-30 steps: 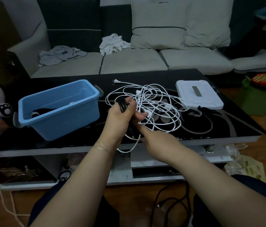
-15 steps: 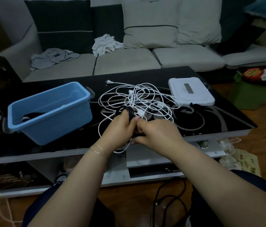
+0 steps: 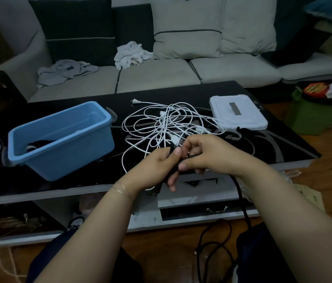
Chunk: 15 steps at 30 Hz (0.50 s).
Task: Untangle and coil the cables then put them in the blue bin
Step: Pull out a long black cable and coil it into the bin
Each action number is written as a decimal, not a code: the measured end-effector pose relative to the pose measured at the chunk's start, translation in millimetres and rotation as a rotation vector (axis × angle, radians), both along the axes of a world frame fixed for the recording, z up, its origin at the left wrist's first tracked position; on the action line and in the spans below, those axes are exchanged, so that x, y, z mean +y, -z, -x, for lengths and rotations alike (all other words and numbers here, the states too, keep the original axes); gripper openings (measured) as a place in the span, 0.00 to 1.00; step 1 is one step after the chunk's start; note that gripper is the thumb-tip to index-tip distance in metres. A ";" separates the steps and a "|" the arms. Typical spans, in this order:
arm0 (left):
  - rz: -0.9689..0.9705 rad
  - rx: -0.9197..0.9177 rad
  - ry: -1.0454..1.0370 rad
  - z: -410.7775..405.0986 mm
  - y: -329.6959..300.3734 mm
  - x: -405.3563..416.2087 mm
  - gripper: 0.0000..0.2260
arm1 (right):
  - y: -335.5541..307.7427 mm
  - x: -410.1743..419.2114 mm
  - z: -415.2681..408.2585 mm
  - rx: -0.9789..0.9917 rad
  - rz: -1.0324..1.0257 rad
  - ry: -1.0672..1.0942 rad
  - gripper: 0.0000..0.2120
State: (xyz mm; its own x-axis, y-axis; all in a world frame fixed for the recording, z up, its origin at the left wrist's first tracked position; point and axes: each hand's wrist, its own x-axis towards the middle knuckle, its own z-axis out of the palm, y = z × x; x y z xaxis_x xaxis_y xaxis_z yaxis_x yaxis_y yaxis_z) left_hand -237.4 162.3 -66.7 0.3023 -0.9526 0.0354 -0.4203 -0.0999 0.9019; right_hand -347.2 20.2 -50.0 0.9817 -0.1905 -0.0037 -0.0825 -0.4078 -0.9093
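Both hands work a black cable (image 3: pixel 241 198) at the counter's near edge. Left hand (image 3: pixel 157 168) is curled round a bunched part of it, thumb on top. Right hand (image 3: pixel 206 155) pinches the same cable just beside the left, fingers curled; from there the cable runs under the right wrist, off the counter (image 3: pixel 242 94) and down to loose loops on the floor. So the black one looks partway thru coiling: some turns gathered in the left hand, a good length still hanging.

White cables (image 3: pixel 167 127) lie in a big loose tangle mid-counter, just behind the hands, w/ a white plug (image 3: pixel 134 101) sticking out at the far edge. Nobody holds that pile; it looks not yet sorted.

Blue bin (image 3: pixel 59 137) sits on the counter's left side, apart from the tangle. Something dark w/ a bit of white lies in its near-left corner, prob. a cable already coiled, but too dim to say for sure.

White flat box (image 3: pixel 238 113) rests at the right, near the tangle's edge.

Progress, my guess: maybe one item binned, black cable in hand and unfinished, white tangle all left. Well under half done.
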 end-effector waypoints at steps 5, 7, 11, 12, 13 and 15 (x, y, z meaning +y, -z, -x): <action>-0.002 0.190 0.102 1.1 -0.2 1.2 0.20 | -10.5 -18.5 11.1 0.011 -0.210 -0.121 0.13; 0.029 0.247 0.128 0.7 -0.1 0.9 0.20 | -10.5 -23.5 11.2 -0.026 -0.183 -0.045 0.08; 0.105 0.344 0.113 2.2 1.6 0.7 0.22 | 2.8 -20.5 1.7 -0.114 0.012 0.150 0.07; 0.132 0.389 0.104 3.1 1.2 0.5 0.22 | 6.3 -17.8 -1.4 -0.144 0.024 0.171 0.07; 0.161 0.441 0.095 3.8 0.3 0.3 0.22 | 9.1 -14.5 -4.3 -0.177 0.005 0.182 0.06; 0.211 0.516 0.077 6.4 -2.4 0.7 0.22 | 12.8 -4.6 -10.4 -0.236 -0.077 0.182 0.06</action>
State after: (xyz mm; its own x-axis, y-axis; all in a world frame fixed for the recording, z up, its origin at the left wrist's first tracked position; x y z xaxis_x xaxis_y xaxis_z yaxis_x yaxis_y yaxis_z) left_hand -243.8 163.0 -64.3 0.2605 -0.9609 0.0937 0.0818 0.1187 0.9896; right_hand -336.8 15.6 -62.8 0.9068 -0.3716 0.1991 0.0692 -0.3347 -0.9398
